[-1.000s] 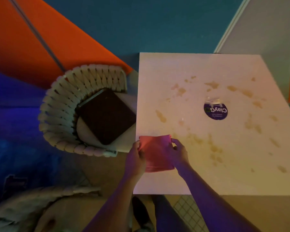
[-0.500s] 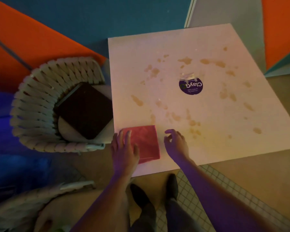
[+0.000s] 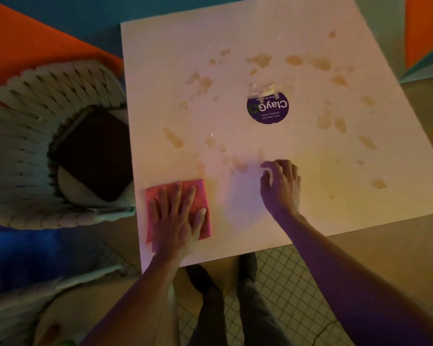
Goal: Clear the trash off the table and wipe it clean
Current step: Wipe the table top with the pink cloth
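A white square table (image 3: 160, 58) is spotted with several brownish stains (image 3: 259, 59). A folded pink cloth (image 3: 201, 193) lies flat near the table's front left corner. My left hand (image 3: 178, 216) presses on it with straight, spread fingers. My right hand (image 3: 281, 184) hovers or rests lightly on the table to the right of the cloth, fingers loosely curled and holding nothing. A round purple sticker (image 3: 268, 109) with torn tape at its top sits mid-table.
A woven white chair (image 3: 23, 146) with a dark square cushion (image 3: 95, 151) stands close against the table's left edge. Another chair's back (image 3: 35, 290) shows at the lower left. My legs and shoes (image 3: 223, 290) are at the table's front edge.
Both hands held the cloth up a second ago; it now lies flat under my left palm. My right hand has let go and moved right. The view has drawn closer.
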The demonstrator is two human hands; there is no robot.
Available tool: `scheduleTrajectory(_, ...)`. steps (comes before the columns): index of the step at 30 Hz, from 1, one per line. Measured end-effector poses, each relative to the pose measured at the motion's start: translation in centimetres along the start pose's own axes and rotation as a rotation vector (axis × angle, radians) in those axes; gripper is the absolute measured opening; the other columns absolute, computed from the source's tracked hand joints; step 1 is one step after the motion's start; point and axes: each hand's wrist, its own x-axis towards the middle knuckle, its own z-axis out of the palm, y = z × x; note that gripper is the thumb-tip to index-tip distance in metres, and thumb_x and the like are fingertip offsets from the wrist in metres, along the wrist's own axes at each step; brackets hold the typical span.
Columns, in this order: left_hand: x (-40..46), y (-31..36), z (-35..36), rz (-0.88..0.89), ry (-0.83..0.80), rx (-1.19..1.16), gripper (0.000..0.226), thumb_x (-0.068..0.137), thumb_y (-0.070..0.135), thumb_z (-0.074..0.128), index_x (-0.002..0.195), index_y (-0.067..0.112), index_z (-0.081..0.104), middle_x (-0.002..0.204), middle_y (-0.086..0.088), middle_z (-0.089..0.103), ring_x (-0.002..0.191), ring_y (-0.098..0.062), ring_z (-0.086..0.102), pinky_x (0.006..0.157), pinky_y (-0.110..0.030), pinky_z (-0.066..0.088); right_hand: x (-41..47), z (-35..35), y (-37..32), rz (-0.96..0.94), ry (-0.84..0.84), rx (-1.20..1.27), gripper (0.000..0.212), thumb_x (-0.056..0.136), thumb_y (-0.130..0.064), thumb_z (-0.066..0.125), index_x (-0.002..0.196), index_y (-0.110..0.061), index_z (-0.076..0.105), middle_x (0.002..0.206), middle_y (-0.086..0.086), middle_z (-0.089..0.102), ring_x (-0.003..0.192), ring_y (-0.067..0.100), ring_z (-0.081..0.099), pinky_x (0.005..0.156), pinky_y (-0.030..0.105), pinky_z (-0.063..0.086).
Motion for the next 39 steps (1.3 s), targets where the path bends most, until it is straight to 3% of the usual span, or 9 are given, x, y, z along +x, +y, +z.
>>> scheduleTrajectory(5,1.4,0.5,0.2,-0.079,0.041,-0.011,0.066,0.099,0.065,0.025,0.158,0.034,0.022,0.166,-0.005,0.021,0.152,-0.039,0.014,0.120,-0.060,0.010,2.9,0.4,2.1,-0.068,0.086,-0.021,0.028,0.087,-0.017,0.054,0.113,-0.020,0.065,0.116,0.005,0.058,0.113,0.029,0.053,0.093,0.043,0.042)
scheduleTrajectory(11,7.6,1.8,0.3,-0.245,0.130,-0.060,0.064,0.100,0.062,0.028,0.156,0.030,0.031,0.163,-0.007,0.027,0.149,-0.041,0.021,0.119,-0.061,0.012,5.2,1.5,4.6,-0.113,0.078,-0.097,0.038,0.092,-0.019,0.051,0.129,-0.016,0.060,0.135,0.008,0.056,0.134,0.030,0.044,0.112,0.050,0.031)
scheduleTrajectory(20,17.8,5.4,-1.3,-0.463,0.113,-0.115,0.068,0.098,0.063,0.020,0.158,0.033,0.018,0.167,-0.003,0.015,0.151,-0.039,0.013,0.119,-0.062,0.008,5.2,1.6,4.8,-0.107,0.031,-0.045,0.048,0.090,-0.011,0.048,0.136,-0.012,0.056,0.143,0.012,0.051,0.143,0.032,0.035,0.117,0.055,0.023)
scheduleTrajectory(30,21.3,12.4,-1.6,-0.238,0.146,-0.107,0.067,0.101,0.060,0.022,0.157,0.024,0.028,0.164,-0.008,0.025,0.150,-0.042,0.019,0.119,-0.063,0.012,5.2,1.4,4.8,-0.098,0.020,0.033,0.050,0.090,-0.012,0.040,0.139,-0.010,0.053,0.144,0.011,0.050,0.146,0.030,0.030,0.119,0.056,0.019)
scheduleTrajectory(39,14.2,16.0,-0.5,0.132,0.157,-0.052,0.060,0.103,0.057,0.023,0.157,0.031,0.025,0.165,-0.004,0.024,0.151,-0.039,0.019,0.119,-0.059,0.014,5.0,1.9,5.4,-0.123,0.094,0.076,0.049,0.090,-0.017,0.036,0.130,-0.006,0.060,0.138,0.012,0.056,0.141,0.030,0.040,0.117,0.054,0.024)
